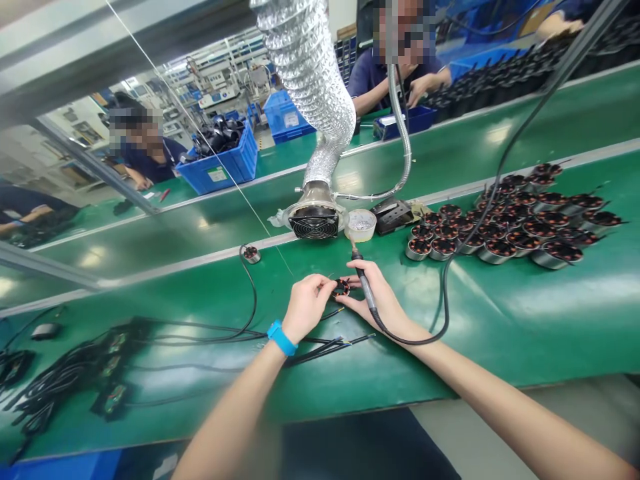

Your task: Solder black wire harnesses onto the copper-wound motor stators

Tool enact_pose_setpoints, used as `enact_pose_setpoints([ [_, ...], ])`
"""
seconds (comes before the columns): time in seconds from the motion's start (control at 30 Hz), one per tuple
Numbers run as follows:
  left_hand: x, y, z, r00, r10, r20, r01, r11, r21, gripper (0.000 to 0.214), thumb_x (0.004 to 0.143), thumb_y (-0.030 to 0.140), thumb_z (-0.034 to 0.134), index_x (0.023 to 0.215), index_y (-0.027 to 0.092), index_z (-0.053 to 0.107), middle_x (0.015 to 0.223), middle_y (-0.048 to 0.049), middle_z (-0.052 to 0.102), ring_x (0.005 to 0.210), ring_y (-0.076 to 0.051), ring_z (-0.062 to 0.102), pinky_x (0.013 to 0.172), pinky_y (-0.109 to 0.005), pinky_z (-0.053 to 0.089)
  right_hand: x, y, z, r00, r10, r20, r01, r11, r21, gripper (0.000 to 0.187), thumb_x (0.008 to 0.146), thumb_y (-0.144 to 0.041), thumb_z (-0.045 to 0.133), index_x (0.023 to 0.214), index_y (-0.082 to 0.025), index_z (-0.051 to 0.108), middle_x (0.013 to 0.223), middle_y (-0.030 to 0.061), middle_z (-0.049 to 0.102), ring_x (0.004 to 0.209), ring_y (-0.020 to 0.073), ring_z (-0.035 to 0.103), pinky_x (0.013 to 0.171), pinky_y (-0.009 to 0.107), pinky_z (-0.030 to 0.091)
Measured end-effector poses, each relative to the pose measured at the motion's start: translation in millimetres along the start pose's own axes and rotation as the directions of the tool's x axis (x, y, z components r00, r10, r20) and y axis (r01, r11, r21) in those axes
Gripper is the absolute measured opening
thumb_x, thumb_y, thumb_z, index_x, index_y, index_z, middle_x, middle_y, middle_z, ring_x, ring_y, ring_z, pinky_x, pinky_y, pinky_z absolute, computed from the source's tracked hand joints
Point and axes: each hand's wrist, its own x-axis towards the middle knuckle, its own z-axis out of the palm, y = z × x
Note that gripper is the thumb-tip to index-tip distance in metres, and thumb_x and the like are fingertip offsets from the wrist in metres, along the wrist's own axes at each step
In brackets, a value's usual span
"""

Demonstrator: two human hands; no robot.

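My right hand (375, 293) is closed around a soldering iron (367, 288), its tip pointing up and away from me. Thumb and a finger of that hand also steady a small motor stator (342, 288) with copper windings from the right. At the stator's left edge, my left hand (307, 303) is pinched, with a fine wire end showing by the fingertips. A thin solder wire (240, 190) runs down from above toward this hand; the part inside the fingers is hidden. Below the hands, black cables (320, 350) with stripped ends lie on the green bench (400, 373).
Many metal-cased motors (500, 250) stand at the right. Ahead are a fume extractor (315, 220), a white tub (361, 225) and an iron holder (393, 215). A cabled motor (251, 254) and cable bundles (65, 363) lie left. Co-workers sit across the bench.
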Motion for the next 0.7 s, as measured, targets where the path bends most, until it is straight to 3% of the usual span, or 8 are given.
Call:
enact_pose_setpoints([
  [0.13,-18.6,-1.7,-10.5,0.99,0.058,-0.129,-0.046,0.994,0.095,0.033,0.097,0.037,0.053,0.075,0.017,0.065,0.07,-0.0006,0.058,0.062,-0.012,0.05,0.062,-0.025,0.038,1.3,-2.0,2.8,1.0,-0.028,0.008,0.028,0.999,-0.018,0.057,0.082,-0.029,0.075,0.129,-0.028,0.043,0.122,0.0071,0.047,0.098,0.0205,0.068,0.088,0.039,0.061],
  [0.33,-41.9,-14.3,0.2,0.953,0.248,0.174,-0.294,0.894,0.339,0.018,0.093,0.034,0.062,0.092,0.019,0.073,0.085,-0.0035,0.063,0.071,-0.014,0.06,0.067,-0.025,0.045,1.9,-3.7,5.0,0.999,-0.035,0.014,0.035,0.999,0.001,0.058,0.082,-0.023,0.074,0.13,-0.029,0.042,0.121,0.0066,0.048,0.099,0.0209,0.067,0.091,0.041,0.059],
  [0.43,-39.2,-6.0,3.4,0.943,0.316,0.106,-0.333,0.894,0.3,0.02,0.096,0.03,0.058,0.086,0.019,0.071,0.08,-0.0024,0.063,0.069,-0.013,0.061,0.066,-0.024,0.046,-0.2,-2.1,4.0,0.999,-0.045,0.01,0.045,0.999,0.002,0.059,0.082,-0.02,0.073,0.131,-0.03,0.042,0.123,0.0076,0.048,0.103,0.0227,0.066,0.093,0.043,0.058],
  [0.53,-27.6,11.4,5.8,0.913,0.409,-0.005,-0.385,0.862,0.329,0.019,0.098,0.026,0.054,0.094,0.018,0.071,0.08,-0.0028,0.065,0.071,-0.012,0.062,0.065,-0.023,0.046,-2.5,0.8,3.8,0.999,-0.046,0.002,0.046,0.999,0.016,0.061,0.08,-0.014,0.069,0.131,-0.029,0.041,0.124,0.008,0.048,0.103,0.0225,0.066,0.093,0.043,0.057],
  [0.63,-12.3,24.7,11.3,0.87,0.486,0.088,-0.457,0.725,0.516,0.019,0.099,0.025,0.052,0.1,0.019,0.07,0.085,-0.0034,0.065,0.07,-0.014,0.062,0.059,-0.025,0.043,-2.3,2.6,4.9,0.998,-0.064,-0.01,0.064,0.998,0.001,0.063,0.077,-0.006,0.064,0.132,-0.028,0.041,0.122,0.0071,0.051,0.103,0.0212,0.065,0.097,0.043,0.055],
  [0.7,-4.9,26.8,13.9,0.863,0.48,0.155,-0.468,0.646,0.603,0.021,0.099,0.023,0.05,0.095,0.018,0.069,0.084,-0.0034,0.063,0.07,-0.015,0.061,0.056,-0.026,0.04,-1.2,3.0,6.1,0.996,-0.086,-0.029,0.085,0.996,-0.018,0.062,0.077,-0.006,0.065,0.131,-0.027,0.042,0.121,0.0066,0.051,0.101,0.0203,0.065,0.097,0.043,0.054],
])
